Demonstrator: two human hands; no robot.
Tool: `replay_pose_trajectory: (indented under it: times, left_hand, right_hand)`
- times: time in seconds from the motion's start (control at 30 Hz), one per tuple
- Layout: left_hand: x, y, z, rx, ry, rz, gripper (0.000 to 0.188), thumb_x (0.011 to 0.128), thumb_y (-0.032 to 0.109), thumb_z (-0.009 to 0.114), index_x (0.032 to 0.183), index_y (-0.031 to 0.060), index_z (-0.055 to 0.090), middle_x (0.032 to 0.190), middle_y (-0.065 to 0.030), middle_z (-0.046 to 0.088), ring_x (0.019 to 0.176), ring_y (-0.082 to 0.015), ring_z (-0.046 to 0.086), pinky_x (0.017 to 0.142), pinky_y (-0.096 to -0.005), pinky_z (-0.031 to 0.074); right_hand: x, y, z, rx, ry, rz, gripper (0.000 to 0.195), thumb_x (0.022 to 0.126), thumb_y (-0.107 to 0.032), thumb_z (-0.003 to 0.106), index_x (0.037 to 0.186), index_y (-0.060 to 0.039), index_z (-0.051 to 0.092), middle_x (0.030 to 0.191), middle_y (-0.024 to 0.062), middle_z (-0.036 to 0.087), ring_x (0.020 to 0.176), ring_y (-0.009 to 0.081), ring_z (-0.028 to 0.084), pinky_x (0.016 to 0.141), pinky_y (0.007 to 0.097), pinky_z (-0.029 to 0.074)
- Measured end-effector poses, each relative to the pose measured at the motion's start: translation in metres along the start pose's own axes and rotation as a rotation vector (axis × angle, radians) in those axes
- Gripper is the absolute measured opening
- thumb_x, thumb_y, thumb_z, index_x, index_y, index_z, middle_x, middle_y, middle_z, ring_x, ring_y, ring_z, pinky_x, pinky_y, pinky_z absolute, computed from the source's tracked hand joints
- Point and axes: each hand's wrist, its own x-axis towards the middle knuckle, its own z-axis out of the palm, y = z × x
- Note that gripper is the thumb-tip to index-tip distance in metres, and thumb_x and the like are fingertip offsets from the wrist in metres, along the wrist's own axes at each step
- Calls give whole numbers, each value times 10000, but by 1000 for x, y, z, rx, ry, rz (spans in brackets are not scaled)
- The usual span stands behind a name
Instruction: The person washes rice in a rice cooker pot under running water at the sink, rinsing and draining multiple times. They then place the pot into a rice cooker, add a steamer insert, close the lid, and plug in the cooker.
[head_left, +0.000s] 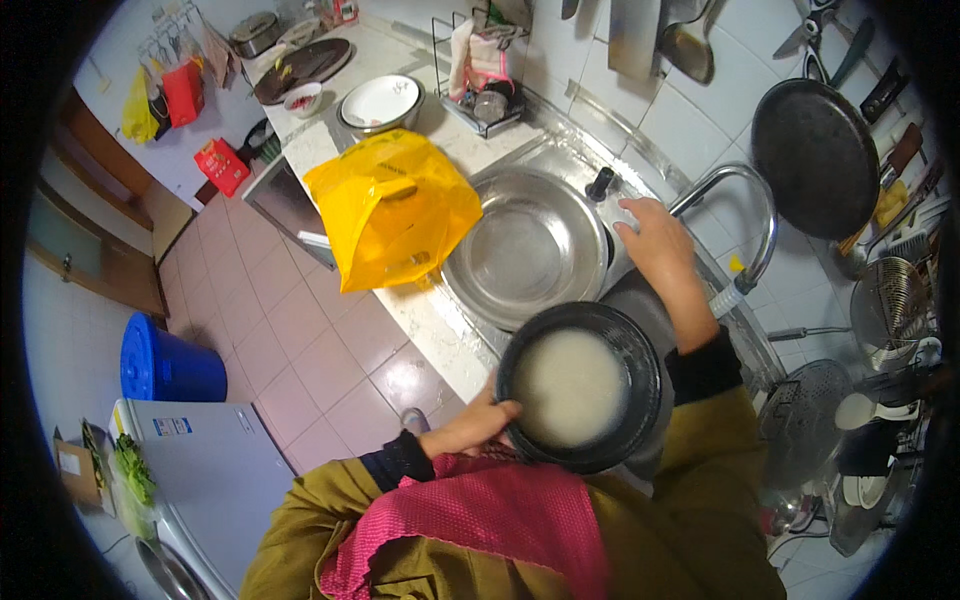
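My left hand (484, 421) grips the near-left rim of a dark round pot (643, 409), which is held over the sink's near end. Cloudy whitish liquid (571, 386) fills its lower part; anything beneath the liquid is hidden. Beyond the pot, a wide stainless steel basin (517, 251) sits in the sink, with a wet shine on its bottom. My right hand (660, 244) reaches past the pot with fingers apart and nothing in them. It is beside the base of the curved metal faucet (769, 217), close to a small black-topped fitting (600, 184).
A yellow plastic bag (390, 210) stands on the counter left of the basin. Behind it are a white plate (380, 101), a small bowl (303, 100) and a wire rack (484, 112). A dark pan (815, 159) hangs on the right wall. A blue lidded bucket (169, 360) stands on the floor.
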Motion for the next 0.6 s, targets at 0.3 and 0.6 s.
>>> replay_pose_trajectory:
  times: [0.3,0.6]
  left_hand:
    - [-75,-37,-108,-151,251,230,545,776,3,462,1309,-9,351,1125,-123,528,998,-226,525,837,-319,451]
    - [-179,-62,-234,-206,531,130,469,775,39,499,1224,-52,401,938,-114,556,820,-175,545,701,-287,479]
  right_hand:
    - [-85,-90,-45,614,-165,13,281,827,-76,597,1103,-31,624,1063,97,613,769,100,547,577,213,441]
    - [-89,-259,-4,708,-406,-52,259,816,-71,605,1070,-32,634,970,74,642,713,91,543,614,213,441]
